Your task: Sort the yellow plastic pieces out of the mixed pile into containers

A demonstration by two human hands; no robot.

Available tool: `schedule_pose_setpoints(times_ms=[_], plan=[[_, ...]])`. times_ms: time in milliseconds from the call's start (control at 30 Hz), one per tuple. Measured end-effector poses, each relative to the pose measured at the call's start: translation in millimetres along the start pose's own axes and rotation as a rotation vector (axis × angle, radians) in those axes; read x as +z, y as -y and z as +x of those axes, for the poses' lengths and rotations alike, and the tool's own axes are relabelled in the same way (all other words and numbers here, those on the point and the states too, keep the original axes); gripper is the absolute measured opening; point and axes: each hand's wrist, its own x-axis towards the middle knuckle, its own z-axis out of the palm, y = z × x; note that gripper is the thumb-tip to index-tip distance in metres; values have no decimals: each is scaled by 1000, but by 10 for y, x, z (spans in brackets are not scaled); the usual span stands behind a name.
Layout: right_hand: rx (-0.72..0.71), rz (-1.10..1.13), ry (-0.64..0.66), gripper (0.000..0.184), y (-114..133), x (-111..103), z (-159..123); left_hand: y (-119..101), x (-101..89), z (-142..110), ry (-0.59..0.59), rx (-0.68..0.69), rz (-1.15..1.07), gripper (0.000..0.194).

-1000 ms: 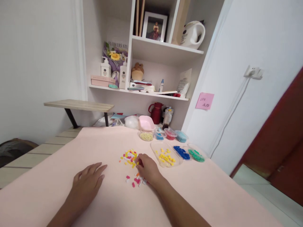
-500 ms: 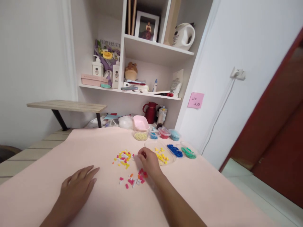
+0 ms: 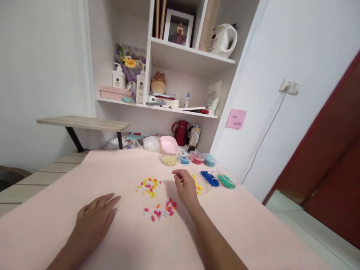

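Observation:
My left hand (image 3: 97, 217) lies on the pink tabletop with its fingers stretched out, holding nothing. My right hand (image 3: 186, 187) is over the left part of a clear shallow tray (image 3: 207, 190). Its fingers are curled together; a speck of yellow shows between them, but whether it is held or lies behind cannot be made out. Small yellow pieces (image 3: 198, 187) in the tray are partly hidden by this hand. Left of it lies a loose pile of small yellow, white and pink pieces (image 3: 150, 184). A second scatter of pink, white and orange pieces (image 3: 163, 210) lies nearer me.
Right of the tray are containers of dark blue pieces (image 3: 209, 179) and green pieces (image 3: 226, 181). Behind stand small tubs, including pale yellow pieces (image 3: 169, 161) and red ones (image 3: 197, 158), and a pink box (image 3: 169, 145). A red jug (image 3: 181, 133) stands under the shelves.
My right hand has moved right, away from the upper pile and over the tray. The left hand has stayed flat on the table. The whole view has shifted slightly.

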Motion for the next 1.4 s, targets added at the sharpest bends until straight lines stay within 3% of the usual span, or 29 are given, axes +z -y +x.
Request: schedule_pose_setpoints(times_ms=[200, 367, 667, 967, 1400], plan=[[-54, 9, 374, 34, 45, 208, -155, -39, -46, -18, 7, 0, 9, 48], [-98, -132, 542, 31, 37, 262, -219, -58, -69, -33, 12, -1, 7, 48], [-168, -319, 524, 31, 150, 317, -218, -26, -53, -31, 8, 6, -17, 49], [56, -177, 470, 28, 3, 163, -145, -26, -31, -23, -5, 12, -22, 48], [58, -217, 533, 31, 68, 214, -147, -9, -19, -19, -11, 15, -10, 49]])
